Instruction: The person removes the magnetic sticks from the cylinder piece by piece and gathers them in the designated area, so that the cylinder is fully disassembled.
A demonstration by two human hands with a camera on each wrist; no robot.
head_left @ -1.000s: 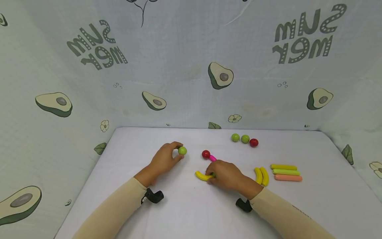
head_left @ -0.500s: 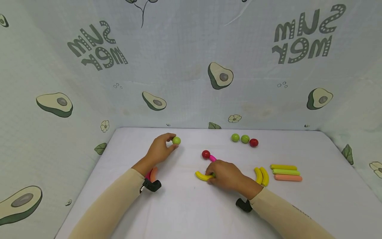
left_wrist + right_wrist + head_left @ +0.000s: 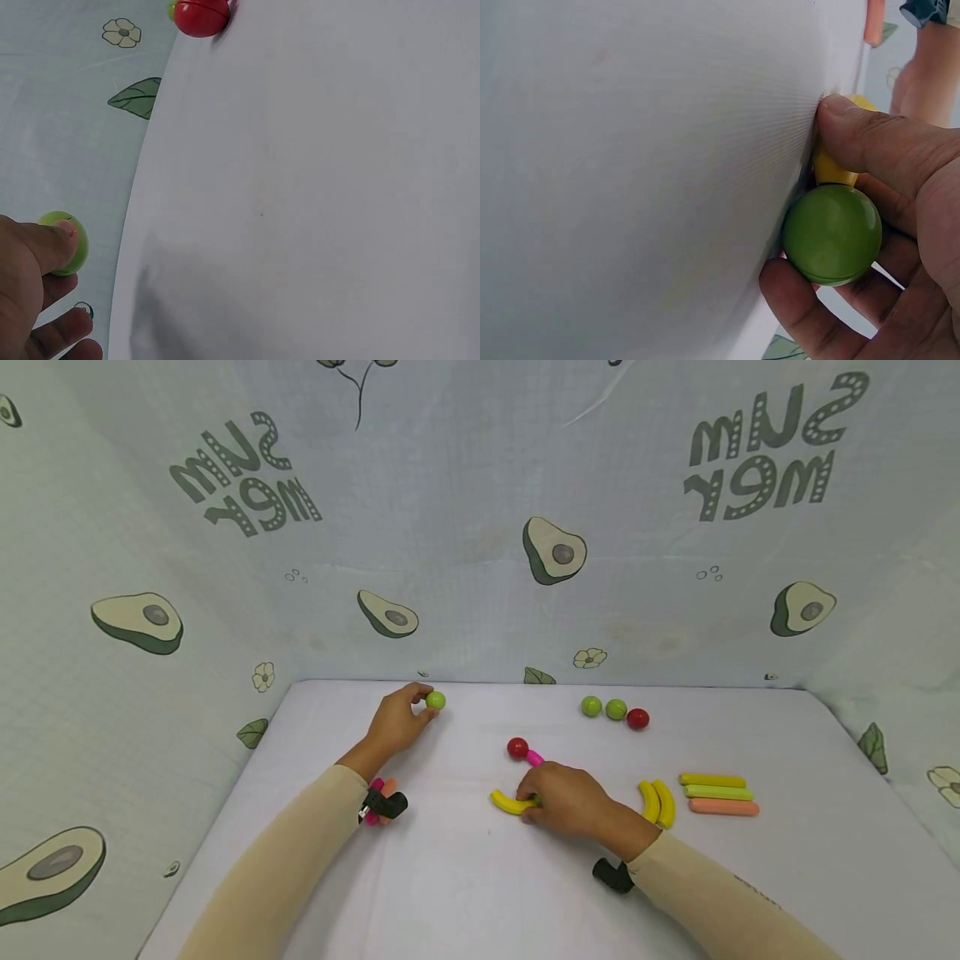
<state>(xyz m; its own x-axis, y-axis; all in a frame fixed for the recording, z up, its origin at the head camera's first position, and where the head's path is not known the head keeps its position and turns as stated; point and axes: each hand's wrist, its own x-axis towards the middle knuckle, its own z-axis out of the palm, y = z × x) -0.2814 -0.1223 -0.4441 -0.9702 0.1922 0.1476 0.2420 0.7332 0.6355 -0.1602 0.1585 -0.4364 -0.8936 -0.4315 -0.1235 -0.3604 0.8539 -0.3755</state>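
Near the table's back edge, my left hand (image 3: 396, 720) pinches a small green ball (image 3: 436, 700) between thumb and fingers. My right hand (image 3: 573, 797) rests low over the middle of the table and pinches a yellow toy banana (image 3: 510, 802). In the right wrist view, a second green ball (image 3: 832, 236) touches the end of the banana, within the curve of the same hand's fingers. Beyond that hand lie a red ball (image 3: 517, 748) and a pink piece (image 3: 535, 757), partly covered by the hand.
Several balls, green (image 3: 592, 706) and red (image 3: 638, 718), line up at the back right. Two toy bananas (image 3: 657, 803) and a stack of coloured sticks (image 3: 718, 792) lie right of my right hand. Orange and pink pieces (image 3: 388, 787) sit partly hidden by the left wrist camera.
My left hand has carried its green ball away from me and to the left, toward the back edge. The right hand has stayed in place.
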